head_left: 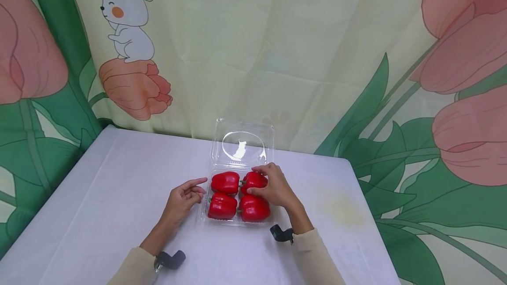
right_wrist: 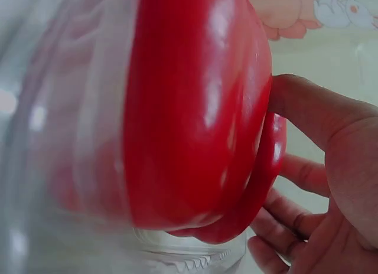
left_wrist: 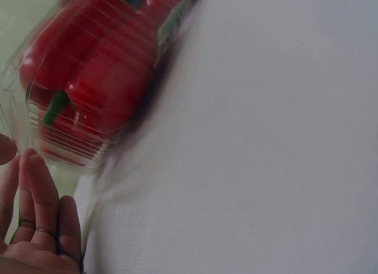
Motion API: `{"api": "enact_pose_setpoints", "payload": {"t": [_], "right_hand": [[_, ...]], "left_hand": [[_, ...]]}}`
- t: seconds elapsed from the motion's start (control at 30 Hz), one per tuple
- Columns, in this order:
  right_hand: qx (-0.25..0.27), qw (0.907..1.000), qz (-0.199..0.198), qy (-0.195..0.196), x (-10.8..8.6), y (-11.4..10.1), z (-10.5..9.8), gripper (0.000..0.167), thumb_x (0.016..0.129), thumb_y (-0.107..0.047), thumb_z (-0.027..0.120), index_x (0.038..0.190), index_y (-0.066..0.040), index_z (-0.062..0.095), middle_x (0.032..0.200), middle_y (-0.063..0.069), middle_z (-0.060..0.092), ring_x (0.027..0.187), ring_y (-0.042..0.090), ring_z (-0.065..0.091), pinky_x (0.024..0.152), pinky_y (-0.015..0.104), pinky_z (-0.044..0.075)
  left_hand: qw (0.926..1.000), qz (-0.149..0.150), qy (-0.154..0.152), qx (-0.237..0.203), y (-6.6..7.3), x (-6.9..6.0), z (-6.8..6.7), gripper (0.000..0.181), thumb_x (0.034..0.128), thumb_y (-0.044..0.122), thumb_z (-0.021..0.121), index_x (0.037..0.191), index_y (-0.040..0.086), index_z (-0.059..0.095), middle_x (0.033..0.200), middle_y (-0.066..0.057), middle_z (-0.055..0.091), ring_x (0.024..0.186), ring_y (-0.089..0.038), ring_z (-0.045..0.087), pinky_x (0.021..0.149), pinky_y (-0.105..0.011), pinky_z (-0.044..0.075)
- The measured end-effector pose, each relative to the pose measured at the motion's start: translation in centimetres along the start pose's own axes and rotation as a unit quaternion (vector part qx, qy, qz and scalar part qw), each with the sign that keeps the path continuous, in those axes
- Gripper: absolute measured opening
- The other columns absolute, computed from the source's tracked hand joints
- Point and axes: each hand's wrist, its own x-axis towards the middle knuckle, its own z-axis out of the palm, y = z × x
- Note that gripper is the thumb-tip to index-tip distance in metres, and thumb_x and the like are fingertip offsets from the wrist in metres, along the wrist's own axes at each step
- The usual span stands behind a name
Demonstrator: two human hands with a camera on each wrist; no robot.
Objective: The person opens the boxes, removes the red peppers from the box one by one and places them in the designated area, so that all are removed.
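Several red bell peppers sit in two rows inside a clear plastic clamshell container [head_left: 203, 217]; its lid [head_left: 215, 151] is raised at the back. My right hand [head_left: 279, 188] grips the back-right bell pepper [head_left: 253, 180] between thumb and fingers. In the right wrist view, the front-right bell pepper [right_wrist: 189, 120] fills the middle, with the right hand [right_wrist: 331, 185] behind it. My left hand [head_left: 180, 201] is at the container's left side, fingers loosely bent and holding nothing. In the left wrist view its fingertips are close to the ribbed wall; whether they touch it I cannot tell.
A white cloth covers the table [head_left: 138, 175]. Behind it hangs a curtain [head_left: 317, 56] printed with tulips and a rabbit. Each wrist wears a small black camera, the left camera [head_left: 170, 260] and the right camera [head_left: 282, 234].
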Motion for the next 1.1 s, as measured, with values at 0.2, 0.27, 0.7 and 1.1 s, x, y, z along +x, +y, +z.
{"api": "enact_pose_setpoints", "payload": {"t": [0.2,0.27,0.7,1.1], "right_hand": [[0.001,0.9999,-0.009,-0.012,0.1,0.0,-0.6,0.076,0.073,-0.021,0.098,0.142,-0.018,0.065,0.132,0.008,0.059,0.128,0.028,0.057,0.086,0.046,0.066],[0.003,0.9999,-0.011,-0.013,0.1,0.0,-0.8,0.076,0.073,-0.02,0.098,0.142,-0.017,0.065,0.131,0.008,0.059,0.128,0.028,0.057,0.086,0.046,0.066],[0.038,0.9992,-0.011,0.002,0.3,-0.1,-1.2,0.073,0.07,-0.021,0.1,0.136,-0.018,0.068,0.127,0.004,0.06,0.124,0.026,0.06,0.085,0.043,0.067],[0.057,0.9979,-0.021,0.024,0.2,-0.8,-1.9,0.071,0.07,-0.02,0.1,0.134,-0.02,0.069,0.128,0.004,0.06,0.123,0.028,0.062,0.086,0.044,0.066]], "left_hand": [[1.0,0.001,-0.002,0.0,0.1,0.1,0.0,0.043,0.1001,0.006,0.07,0.142,0.015,0.067,0.117,-0.018,0.07,0.097,-0.016,0.069,0.087,-0.016,0.06],[1.0,0.001,-0.003,0.0,0.1,0.1,0.0,0.043,0.1,0.007,0.07,0.142,0.015,0.067,0.117,-0.018,0.07,0.097,-0.016,0.069,0.087,-0.016,0.06],[1.0,0.001,-0.002,-0.002,0.1,-0.1,0.1,0.044,0.1001,0.006,0.07,0.143,0.014,0.066,0.117,-0.018,0.07,0.097,-0.015,0.069,0.087,-0.015,0.059],[1.0,-0.002,0.0,-0.002,0.1,-0.1,0.1,0.043,0.1002,0.006,0.07,0.142,0.014,0.066,0.118,-0.018,0.07,0.097,-0.015,0.069,0.087,-0.016,0.059]]}}
